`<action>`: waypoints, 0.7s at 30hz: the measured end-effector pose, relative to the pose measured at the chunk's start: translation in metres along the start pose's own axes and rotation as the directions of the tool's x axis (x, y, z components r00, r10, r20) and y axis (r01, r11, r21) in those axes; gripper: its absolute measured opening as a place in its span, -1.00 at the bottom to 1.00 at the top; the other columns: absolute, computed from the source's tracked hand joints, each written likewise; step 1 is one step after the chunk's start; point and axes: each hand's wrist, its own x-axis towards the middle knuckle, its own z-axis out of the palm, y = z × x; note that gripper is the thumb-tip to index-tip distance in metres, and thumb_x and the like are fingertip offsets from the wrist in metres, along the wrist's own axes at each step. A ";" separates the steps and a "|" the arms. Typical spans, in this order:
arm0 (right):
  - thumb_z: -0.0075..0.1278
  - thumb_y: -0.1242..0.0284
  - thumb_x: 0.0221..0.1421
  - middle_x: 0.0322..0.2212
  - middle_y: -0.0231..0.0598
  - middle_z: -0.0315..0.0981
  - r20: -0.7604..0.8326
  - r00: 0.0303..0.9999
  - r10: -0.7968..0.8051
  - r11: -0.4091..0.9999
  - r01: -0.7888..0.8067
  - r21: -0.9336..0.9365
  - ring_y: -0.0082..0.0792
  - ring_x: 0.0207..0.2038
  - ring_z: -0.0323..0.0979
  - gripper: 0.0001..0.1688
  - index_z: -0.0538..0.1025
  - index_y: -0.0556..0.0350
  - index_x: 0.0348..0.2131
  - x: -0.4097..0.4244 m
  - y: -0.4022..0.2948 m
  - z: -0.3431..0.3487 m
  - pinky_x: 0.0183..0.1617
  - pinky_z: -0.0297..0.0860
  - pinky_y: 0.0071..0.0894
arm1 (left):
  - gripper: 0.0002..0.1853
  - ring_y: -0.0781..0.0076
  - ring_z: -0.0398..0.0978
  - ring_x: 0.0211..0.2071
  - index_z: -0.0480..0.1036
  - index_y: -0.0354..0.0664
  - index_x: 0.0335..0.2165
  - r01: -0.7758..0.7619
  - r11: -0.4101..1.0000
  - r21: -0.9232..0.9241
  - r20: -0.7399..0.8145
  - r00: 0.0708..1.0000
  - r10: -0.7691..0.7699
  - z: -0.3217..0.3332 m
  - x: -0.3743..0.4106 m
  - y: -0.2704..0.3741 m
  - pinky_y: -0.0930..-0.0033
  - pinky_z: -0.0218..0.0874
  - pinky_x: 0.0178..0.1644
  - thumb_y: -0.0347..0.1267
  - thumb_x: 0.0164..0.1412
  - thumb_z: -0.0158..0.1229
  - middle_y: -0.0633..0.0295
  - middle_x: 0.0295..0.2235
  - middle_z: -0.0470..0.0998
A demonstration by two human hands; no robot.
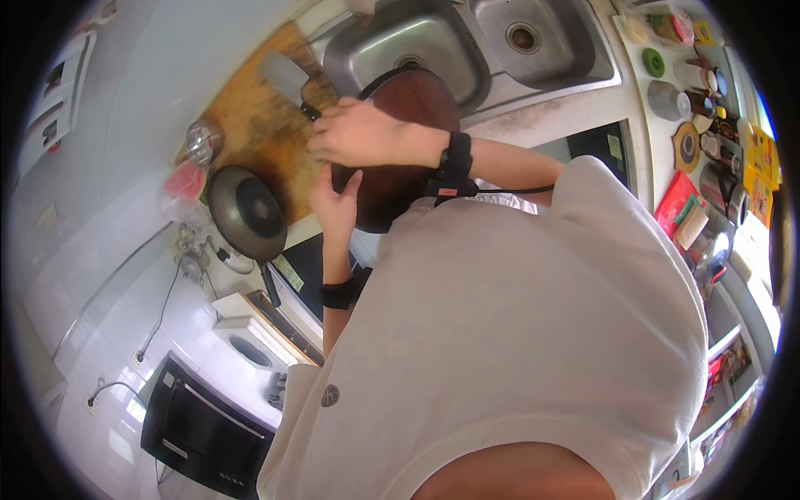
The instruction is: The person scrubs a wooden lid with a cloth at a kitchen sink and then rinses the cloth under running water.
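A round reddish-brown pan [415, 100] with a dark rim is in front of me, tilted and overlapping the near edge of the left sink bowl. My left hand [334, 203] is at its left side, thumb against the brown surface and the other fingers partly hidden. Across the pan reaches my right hand [362, 132], its bent fingers beyond the rim and close above my left fingertips. What those fingers touch underneath cannot be seen. Beside my right hand, a cleaver [284, 75] with a black handle lies on a stained wooden cutting board [234, 119].
A double steel sink [494, 94] is beyond the pan. To the left rest a wok [247, 212], a glass bowl [204, 142] and a cut watermelon piece [185, 181]. Jars, a red packet [678, 203] and pots crowd the right counter. A black oven [206, 425] is at lower left.
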 end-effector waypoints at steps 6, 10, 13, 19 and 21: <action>-0.11 0.24 -0.02 -0.41 -0.20 0.49 0.206 0.846 0.492 0.868 -0.461 -0.184 -0.08 -0.31 0.46 -0.75 0.50 -0.17 -0.33 -0.009 0.102 -0.029 -0.28 0.39 -0.13 | -0.73 0.53 0.43 -0.39 0.42 -0.34 -0.29 0.048 0.999 0.004 0.020 0.999 -0.048 0.003 0.000 0.011 0.49 0.24 -0.23 -0.53 -0.05 0.19 0.23 -0.41 0.52; -0.10 0.21 0.00 -0.39 -0.12 0.49 0.160 0.748 0.644 0.753 -0.583 -0.305 -0.05 -0.29 0.45 -0.71 0.51 -0.10 -0.32 -0.064 0.169 -0.046 -0.23 0.38 -0.13 | -0.71 0.52 0.44 -0.39 0.41 -0.32 -0.27 0.023 1.000 0.003 0.036 0.999 -0.023 0.001 -0.002 0.004 0.48 0.25 -0.24 -0.50 -0.06 0.20 0.20 -0.42 0.53; -0.11 0.18 0.01 -0.38 -0.12 0.49 0.081 0.739 0.669 0.737 -0.645 -0.200 -0.02 -0.28 0.43 -0.69 0.49 -0.15 -0.27 -0.093 0.172 -0.047 -0.21 0.37 -0.12 | -0.69 0.51 0.45 -0.39 0.41 -0.32 -0.26 0.064 0.997 0.043 0.034 0.997 -0.065 -0.001 0.001 0.014 0.48 0.25 -0.23 -0.50 -0.07 0.21 0.18 -0.41 0.53; -0.10 0.19 0.01 -0.37 -0.09 0.47 0.133 0.662 0.738 0.674 -0.713 -0.192 0.00 -0.28 0.41 -0.68 0.48 -0.11 -0.25 -0.140 0.174 -0.028 -0.22 0.34 -0.07 | -0.64 0.34 0.49 -0.36 0.40 -0.29 -0.23 0.060 0.997 0.042 0.045 0.997 -0.062 0.000 0.004 0.013 0.42 0.27 -0.23 -0.44 -0.07 0.22 0.11 -0.37 0.54; -0.10 0.19 0.01 -0.38 -0.08 0.47 0.101 0.650 0.753 0.655 -0.725 -0.212 0.01 -0.29 0.41 -0.68 0.48 -0.09 -0.26 -0.158 0.166 -0.027 -0.23 0.34 -0.06 | -0.62 0.26 0.51 -0.35 0.40 -0.28 -0.21 0.065 0.997 0.035 0.054 0.996 -0.066 0.001 0.005 0.012 0.40 0.27 -0.23 -0.41 -0.08 0.23 0.08 -0.37 0.54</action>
